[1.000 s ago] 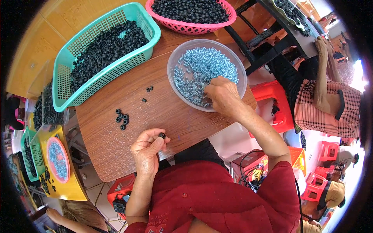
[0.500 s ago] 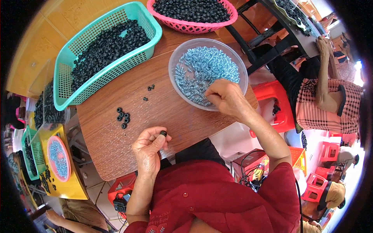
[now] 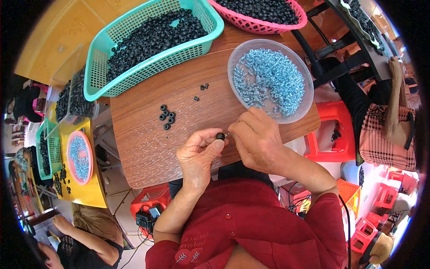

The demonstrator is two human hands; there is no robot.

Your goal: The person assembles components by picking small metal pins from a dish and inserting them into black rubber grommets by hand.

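Observation:
My left hand (image 3: 200, 154) pinches a small round black part (image 3: 220, 136) between thumb and fingers, above the near side of the wooden table (image 3: 148, 168). My right hand (image 3: 259, 142) has its fingertips pressed together right beside that part. A small shiny piece (image 3: 227, 134) shows at those fingertips, too tiny to make out fully. Behind the right hand stands a clear round tub (image 3: 308, 99) of small light-blue metallic pieces (image 3: 280, 74) that look like coils. Several loose black parts (image 3: 166, 117) lie on the table to the left, with smaller black bits (image 3: 197, 98) farther back.
A turquoise basket (image 3: 156, 62) and a pink basket (image 3: 260, 26), both holding black parts, stand along the far side. At left a yellow table (image 3: 98, 188) carries a pink tray (image 3: 89, 168) of blue pieces. A red stool (image 3: 333, 150) stands at right. Other people sit nearby.
My right hand has left the tub and come to the black part in my left hand. The whole view has shifted, so the table and baskets appear farther right and higher.

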